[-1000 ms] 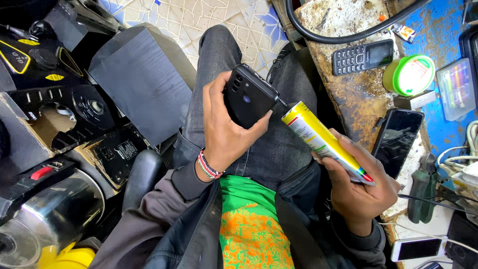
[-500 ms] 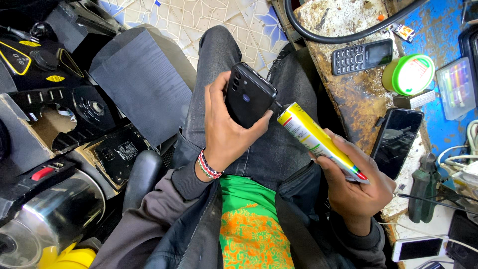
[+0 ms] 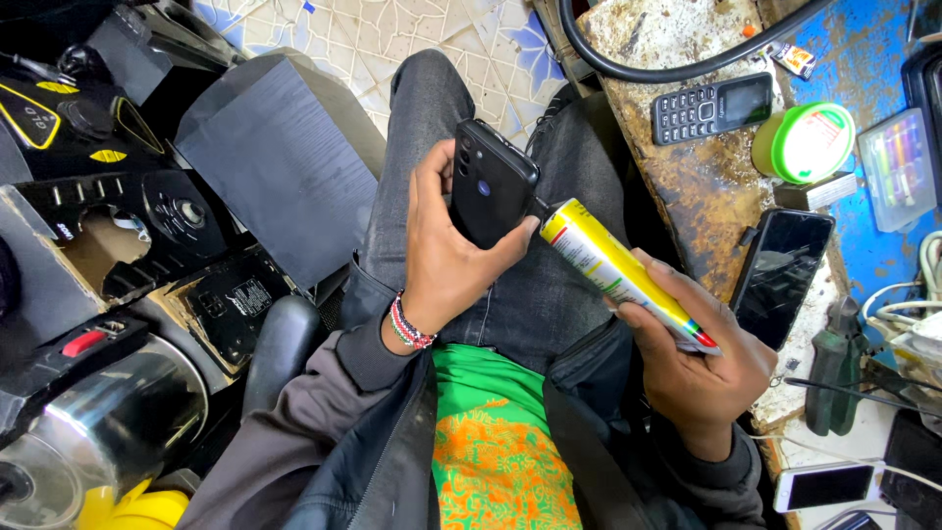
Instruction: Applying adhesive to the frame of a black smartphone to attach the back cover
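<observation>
The phone [image 3: 491, 182] and tube [image 3: 618, 270] have barely shifted since the earlier frame; the tube's nozzle stays pressed at the phone's right edge. At far left, speaker boxes [image 3: 275, 157] and a steel pot [image 3: 118, 432] crowd the floor, leaving little room there. The left hand [image 3: 446, 255] is wrapped around the black phone, back side up, over the lap. The right hand [image 3: 697, 363] clasps the yellow tube near its crimped end. Right of it, the bench [image 3: 687, 186] carries a keypad phone [image 3: 711, 106], a green-lidded tub [image 3: 805, 142], contents hidden, and a dark smartphone [image 3: 785, 275] at the bench's near edge.
</observation>
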